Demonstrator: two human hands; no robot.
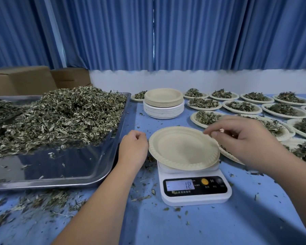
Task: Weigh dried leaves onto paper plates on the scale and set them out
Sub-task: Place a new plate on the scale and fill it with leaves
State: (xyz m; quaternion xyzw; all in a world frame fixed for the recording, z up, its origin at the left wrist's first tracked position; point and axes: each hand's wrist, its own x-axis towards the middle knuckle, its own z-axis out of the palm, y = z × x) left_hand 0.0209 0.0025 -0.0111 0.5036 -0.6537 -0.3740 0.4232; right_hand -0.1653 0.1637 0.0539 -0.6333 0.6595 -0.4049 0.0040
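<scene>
An empty paper plate (184, 147) lies on the white digital scale (195, 190), whose display reads 12. My left hand (132, 149) is at the plate's left rim with curled fingers, thumb side against the edge. My right hand (240, 137) reaches over the plate's far right rim and pinches it between thumb and forefinger. A large heap of dried leaves (60, 117) fills the metal tray (88, 172) to the left. A stack of empty paper plates (163, 103) stands behind the scale.
Several leaf-filled plates (242, 106) cover the table's right side, some right beside my right hand. Loose leaf bits litter the blue tablecloth (166, 225). Cardboard boxes (21, 79) stand behind the tray, under a blue curtain (184, 32).
</scene>
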